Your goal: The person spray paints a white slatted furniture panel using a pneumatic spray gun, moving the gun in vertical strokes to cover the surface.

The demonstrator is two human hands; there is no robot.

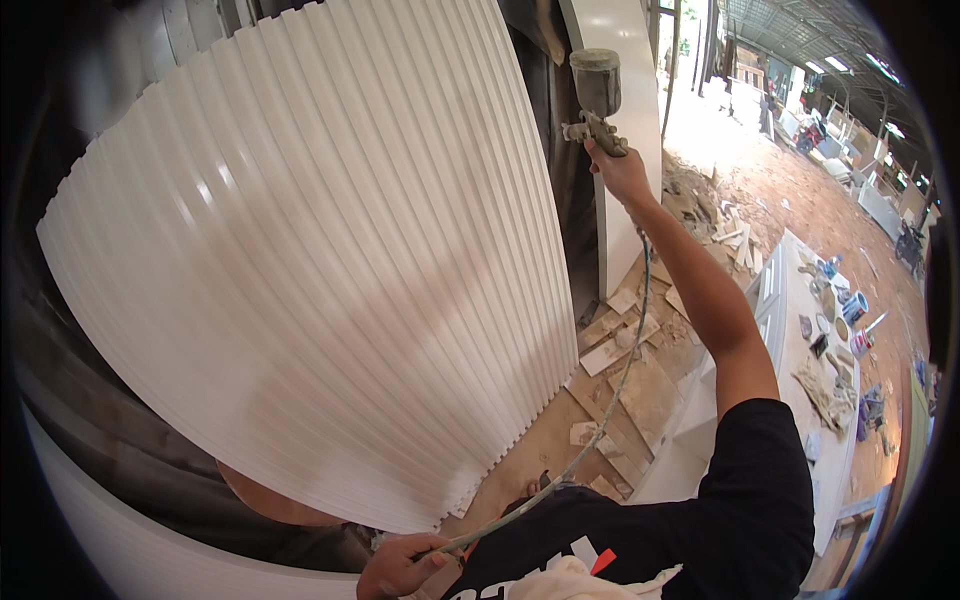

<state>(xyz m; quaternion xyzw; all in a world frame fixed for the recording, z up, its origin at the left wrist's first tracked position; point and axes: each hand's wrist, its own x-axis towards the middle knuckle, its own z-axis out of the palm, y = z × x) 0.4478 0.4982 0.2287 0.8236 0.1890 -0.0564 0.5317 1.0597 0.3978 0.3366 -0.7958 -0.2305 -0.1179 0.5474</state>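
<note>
My right hand (620,172) is raised high and grips a grey spray gun (596,100) with a cup on top, at the upper right edge of a large white fluted panel (300,270). The panel stands upright, leaning, and fills the left and middle of the view. A thin hose (628,360) runs down from the gun to my left hand (400,568), which is closed around it near my chest at the bottom edge.
A white board (625,150) stands behind the panel's right edge. Wood scraps (625,345) litter the dirt floor. A white workbench (800,340) at the right carries cans, rags and tools. An open workshop lies beyond.
</note>
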